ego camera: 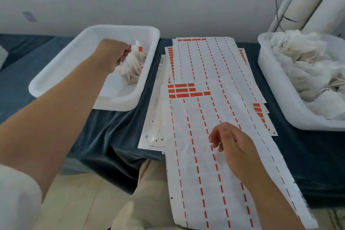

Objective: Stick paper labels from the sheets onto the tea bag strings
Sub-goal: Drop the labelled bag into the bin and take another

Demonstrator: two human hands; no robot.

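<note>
Tea bag (128, 65), labelled: over left tray (115, 104), pinched by left hand (113, 56) | step: seems to be dropping a finished bag | right hand (229, 142): relaxed, empty, above front sheet (196, 183) | next: probably peel a label (180, 90), then fetch a bag from right tray (280, 102)

The light is soft, even and fairly bright, with no glare. My right hand (231, 142) casts only a faint shadow on the label sheet (201, 183); deeper shade sits in the folds of the blue cloth (104, 136) at the near edge. My left hand (113, 56) and the tea bag (130, 67) it pinches look slightly smeared. The wide lens bends the pipes (306, 0) at far right and swells my left forearm (46, 117).
</note>
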